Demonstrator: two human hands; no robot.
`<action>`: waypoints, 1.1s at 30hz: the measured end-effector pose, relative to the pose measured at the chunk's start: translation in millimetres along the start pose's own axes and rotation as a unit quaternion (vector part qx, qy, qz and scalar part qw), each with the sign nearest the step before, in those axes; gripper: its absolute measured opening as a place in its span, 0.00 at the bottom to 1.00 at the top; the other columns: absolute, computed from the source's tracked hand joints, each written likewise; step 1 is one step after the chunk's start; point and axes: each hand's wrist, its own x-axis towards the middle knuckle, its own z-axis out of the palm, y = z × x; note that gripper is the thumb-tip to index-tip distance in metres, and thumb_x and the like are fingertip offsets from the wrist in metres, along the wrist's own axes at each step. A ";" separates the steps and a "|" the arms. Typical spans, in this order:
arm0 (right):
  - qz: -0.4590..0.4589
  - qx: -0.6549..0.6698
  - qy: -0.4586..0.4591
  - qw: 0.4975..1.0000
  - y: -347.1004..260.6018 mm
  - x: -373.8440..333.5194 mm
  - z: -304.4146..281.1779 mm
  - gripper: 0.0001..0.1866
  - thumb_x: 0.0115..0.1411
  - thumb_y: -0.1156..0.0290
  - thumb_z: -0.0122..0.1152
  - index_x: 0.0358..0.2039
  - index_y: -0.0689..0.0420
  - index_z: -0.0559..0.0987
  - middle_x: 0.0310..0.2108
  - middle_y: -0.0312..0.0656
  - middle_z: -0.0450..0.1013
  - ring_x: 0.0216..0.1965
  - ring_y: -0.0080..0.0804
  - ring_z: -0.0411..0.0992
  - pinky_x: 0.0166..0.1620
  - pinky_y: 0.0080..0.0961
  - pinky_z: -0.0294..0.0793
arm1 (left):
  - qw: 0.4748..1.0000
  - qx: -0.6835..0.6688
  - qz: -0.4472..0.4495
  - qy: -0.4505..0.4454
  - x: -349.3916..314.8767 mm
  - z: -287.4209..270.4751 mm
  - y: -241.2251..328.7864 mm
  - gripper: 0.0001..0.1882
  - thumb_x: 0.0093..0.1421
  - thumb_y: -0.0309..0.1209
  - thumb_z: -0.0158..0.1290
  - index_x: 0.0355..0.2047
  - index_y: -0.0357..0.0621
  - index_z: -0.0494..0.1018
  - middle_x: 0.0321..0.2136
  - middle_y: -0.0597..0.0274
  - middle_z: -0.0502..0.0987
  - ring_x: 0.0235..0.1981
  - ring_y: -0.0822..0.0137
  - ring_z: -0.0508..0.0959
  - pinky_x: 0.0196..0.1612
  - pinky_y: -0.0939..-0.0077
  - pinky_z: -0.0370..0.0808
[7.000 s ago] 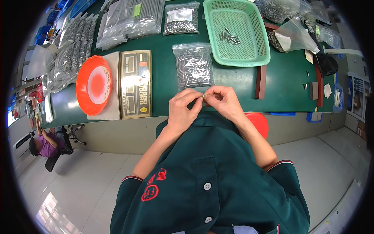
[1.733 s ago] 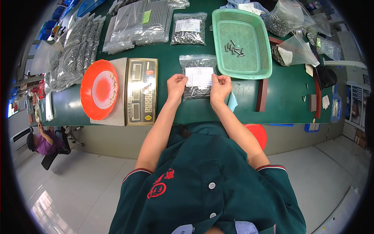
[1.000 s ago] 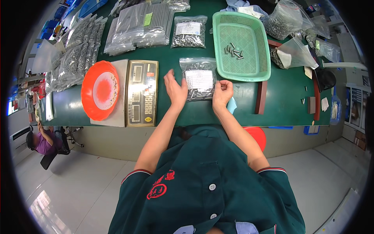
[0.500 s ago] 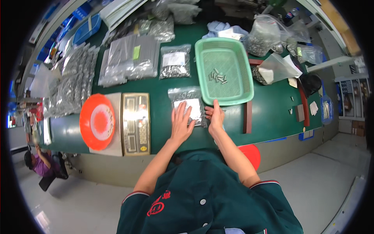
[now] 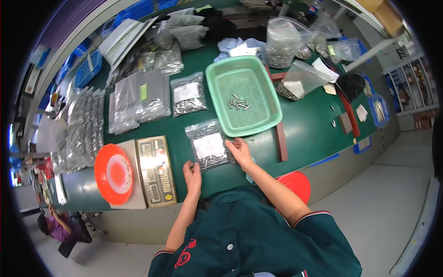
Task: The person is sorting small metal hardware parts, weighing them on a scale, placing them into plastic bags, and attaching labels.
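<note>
A clear plastic bag of small dark metal pins (image 5: pixel 209 146), with a white label on it, lies flat on the green table in front of me. At its lower left corner is my left hand (image 5: pixel 192 177), thumb and fingers apart and slightly curled, with nothing visible between them. My right hand (image 5: pixel 241 153) has its thumb and fingers closed at the bag's right edge; part of its grip is hidden. Just beyond, a green mesh basket (image 5: pixel 276 108) holds several loose metal pins (image 5: pixel 238 103).
To the left stand a scale (image 5: pixel 157 173) and a red-orange dish (image 5: pixel 102 173). Behind them lie stacked grey bags (image 5: pixel 138 99) and another labelled bag of pins (image 5: pixel 188 94). Brown bars (image 5: pixel 281 143) lie to the right, and a red stool (image 5: pixel 295 184) stands below the table edge.
My left hand has come off the bag's label to its lower left corner. The right hand has moved onto the bag's right edge. The whole view has turned and shifted.
</note>
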 end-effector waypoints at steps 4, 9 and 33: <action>-0.023 -0.162 -0.052 0.985 -5.4 -8.3 23.5 0.32 0.52 0.55 0.60 0.43 0.75 0.69 0.28 0.45 0.73 0.30 0.29 0.71 0.33 0.26 0.69 | 0.982 -0.064 -0.161 -0.077 -10.1 -0.6 20.4 0.33 0.57 0.47 0.49 0.53 0.34 0.58 0.46 0.53 0.67 0.49 0.63 0.66 0.42 0.65 0.70; 0.011 -0.282 0.036 0.959 -13.7 -3.6 49.5 0.39 0.45 0.42 0.59 0.44 0.68 0.71 0.42 0.64 0.67 0.49 0.54 0.64 0.51 0.42 0.62 | 0.967 -0.042 -0.188 -0.166 0.8 -24.7 13.2 0.30 0.56 0.51 0.49 0.45 0.35 0.64 0.40 0.54 0.72 0.27 0.68 0.75 0.33 0.75 0.72; -0.022 0.047 -0.108 0.993 -57.9 -17.0 83.4 0.15 0.61 0.67 0.49 0.29 0.66 0.77 0.24 0.35 0.73 0.26 0.17 0.66 0.30 0.17 0.66 | 0.972 -0.164 -0.162 -0.047 7.4 -26.8 33.9 0.17 0.57 0.42 0.52 0.35 0.40 0.65 0.27 0.64 0.68 0.24 0.75 0.69 0.29 0.81 0.71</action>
